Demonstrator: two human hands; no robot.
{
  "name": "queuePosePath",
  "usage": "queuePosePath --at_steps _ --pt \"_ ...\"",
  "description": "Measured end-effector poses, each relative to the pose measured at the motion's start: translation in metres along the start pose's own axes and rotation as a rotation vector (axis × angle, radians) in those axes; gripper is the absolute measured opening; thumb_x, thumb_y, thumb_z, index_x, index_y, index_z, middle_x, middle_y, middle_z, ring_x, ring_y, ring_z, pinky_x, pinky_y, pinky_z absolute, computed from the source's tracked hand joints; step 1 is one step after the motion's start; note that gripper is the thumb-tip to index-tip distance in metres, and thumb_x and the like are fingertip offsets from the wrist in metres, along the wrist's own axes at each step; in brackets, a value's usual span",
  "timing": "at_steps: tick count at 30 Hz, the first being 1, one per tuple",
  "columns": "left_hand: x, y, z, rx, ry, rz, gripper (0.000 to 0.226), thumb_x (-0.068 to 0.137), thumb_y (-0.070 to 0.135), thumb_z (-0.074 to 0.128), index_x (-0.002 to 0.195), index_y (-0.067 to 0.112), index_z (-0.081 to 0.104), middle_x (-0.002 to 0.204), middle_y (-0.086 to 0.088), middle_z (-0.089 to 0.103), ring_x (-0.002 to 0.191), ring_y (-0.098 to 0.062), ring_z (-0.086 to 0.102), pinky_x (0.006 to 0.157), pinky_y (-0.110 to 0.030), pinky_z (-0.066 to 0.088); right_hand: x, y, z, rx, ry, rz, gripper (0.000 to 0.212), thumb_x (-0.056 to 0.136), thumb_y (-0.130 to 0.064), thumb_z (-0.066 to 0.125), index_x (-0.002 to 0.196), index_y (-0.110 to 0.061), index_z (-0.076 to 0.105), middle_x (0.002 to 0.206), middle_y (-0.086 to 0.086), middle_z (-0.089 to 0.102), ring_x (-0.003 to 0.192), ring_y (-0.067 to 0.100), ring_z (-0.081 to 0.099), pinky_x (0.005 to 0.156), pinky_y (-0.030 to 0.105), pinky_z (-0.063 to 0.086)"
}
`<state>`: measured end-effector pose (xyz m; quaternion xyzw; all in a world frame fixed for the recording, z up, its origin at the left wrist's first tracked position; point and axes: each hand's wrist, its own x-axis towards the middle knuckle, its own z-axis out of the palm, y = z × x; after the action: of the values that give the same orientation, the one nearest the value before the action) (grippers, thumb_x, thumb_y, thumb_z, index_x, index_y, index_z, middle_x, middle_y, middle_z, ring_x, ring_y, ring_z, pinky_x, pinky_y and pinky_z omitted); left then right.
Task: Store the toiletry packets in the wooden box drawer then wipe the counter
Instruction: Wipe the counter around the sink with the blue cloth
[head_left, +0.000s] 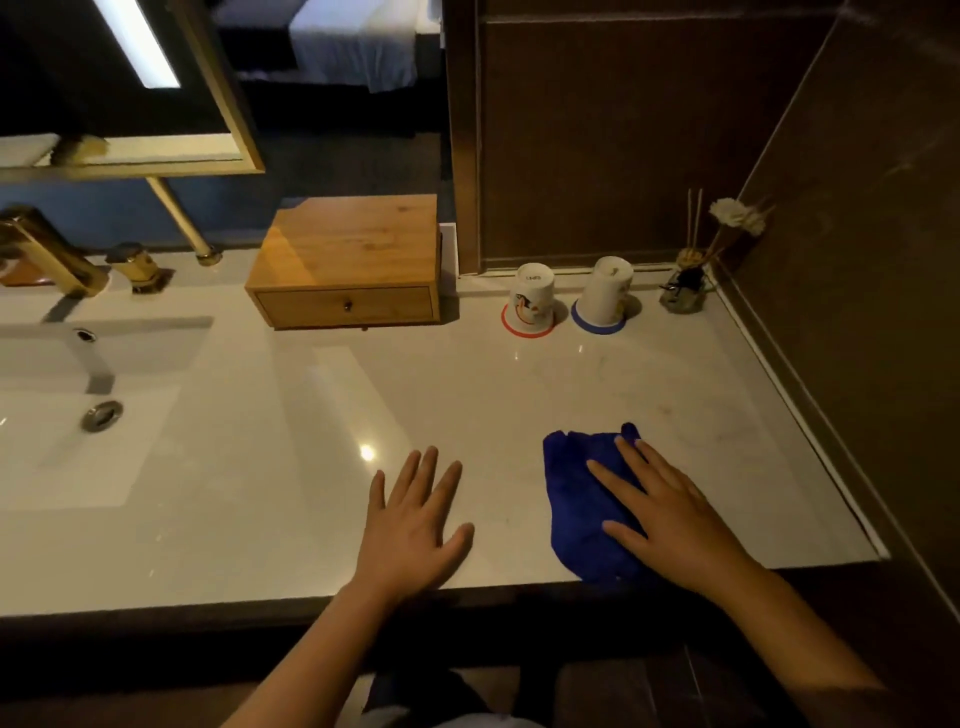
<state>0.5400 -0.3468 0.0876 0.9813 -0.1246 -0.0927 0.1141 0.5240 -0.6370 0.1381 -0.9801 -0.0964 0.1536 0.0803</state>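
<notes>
I count two hands on the counter (467, 395). My right hand (670, 519) lies flat on the one blue cloth (582, 499), fingers straight and spread, pressing it down rather than gripping; the fingers point far and slightly left, and the forearm comes in from the near right corner. The cloth is bunched under the palm at the near edge of the counter, right of centre, its near end just at the edge. My left hand (415, 514) lies palm down on the bare stone just left of the cloth, fingers straight and a little fanned, thumb out to the right, holding nothing. The two hands stay apart, with a strip of counter between them.

Farther out, I count one wooden box (353, 249) against the far wall, left of centre, with one drawer (345, 305) in its front; the drawer is closed, its small dark knob in the middle. I see no toiletry packets on the surface, and I cannot tell what the drawer holds.

Right of the box stand two cups, both upside down: one with a red rim (530, 304) and one with a blue rim (605, 296), near each other but not touching. Beyond them, in the far right corner, sits one reed diffuser (685, 286) with sticks and a pale flower.

To the far left I see one sink basin (62, 415) with one drain, and one gold faucet (47, 254) above it.
</notes>
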Motion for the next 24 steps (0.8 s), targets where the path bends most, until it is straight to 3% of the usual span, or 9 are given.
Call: queuePosePath --at_steps 3,8,12,16,21,24 --pt "0.0 0.001 0.002 0.012 -0.005 -0.009 0.069 0.084 0.064 0.017 0.146 0.041 -0.007 0.153 0.01 -0.021 0.143 -0.014 -0.021 0.116 -0.048 -0.014 0.01 -0.004 0.008 -0.029 -0.122 -0.016 0.067 0.091 -0.054 0.035 0.145 -0.037 0.0 0.158 0.0 -0.012 0.145 0.02 -0.011 0.118 0.038 0.005" --pt "0.0 0.001 0.001 0.02 -0.008 -0.019 0.07 0.082 0.065 0.013 0.146 0.042 -0.006 0.154 0.01 -0.02 0.141 -0.012 -0.023 0.116 -0.048 -0.013 0.017 -0.012 0.01 0.001 -0.104 0.0 0.063 0.092 -0.045 0.043 0.146 -0.035 0.013 0.159 0.001 0.001 0.146 0.021 -0.001 0.117 0.038 0.016" --pt "0.002 0.001 0.002 0.017 -0.013 -0.015 0.072 0.08 0.067 0.01 0.146 0.041 -0.005 0.154 0.01 -0.019 0.144 -0.014 -0.019 0.116 -0.048 -0.013 0.015 -0.02 0.009 0.075 -0.015 0.039 0.05 0.092 -0.034 0.048 0.14 -0.031 0.034 0.154 -0.002 0.025 0.141 0.019 0.018 0.107 0.035 0.034" --pt "0.002 0.003 -0.001 0.026 -0.054 -0.013 0.074 0.08 0.067 0.011 0.146 0.04 -0.006 0.156 0.007 -0.019 0.145 -0.016 -0.017 0.116 -0.05 -0.012 0.01 -0.028 0.017 0.095 0.151 0.013 0.033 0.091 -0.021 0.049 0.123 -0.022 0.056 0.131 -0.001 0.053 0.124 0.019 0.041 0.087 0.032 0.047" --pt "0.007 0.008 -0.02 0.051 -0.127 -0.023 0.07 0.088 0.061 0.03 0.148 0.036 0.004 0.16 0.0 -0.007 0.147 -0.021 -0.009 0.116 -0.053 -0.004 0.009 -0.033 0.012 0.284 0.268 0.056 0.028 0.089 -0.017 0.053 0.115 -0.021 0.062 0.121 -0.003 0.061 0.117 0.016 0.047 0.087 0.029 0.044" --pt "0.001 0.013 -0.033 -0.004 -0.03 -0.025 0.066 0.09 0.057 0.032 0.148 0.035 0.009 0.16 0.002 -0.002 0.148 -0.018 -0.004 0.117 -0.047 -0.005 0.008 -0.046 -0.001 0.403 0.316 0.036 0.028 0.087 -0.011 0.057 0.114 -0.018 0.063 0.118 0.003 0.063 0.113 0.021 0.05 0.084 0.025 0.036"
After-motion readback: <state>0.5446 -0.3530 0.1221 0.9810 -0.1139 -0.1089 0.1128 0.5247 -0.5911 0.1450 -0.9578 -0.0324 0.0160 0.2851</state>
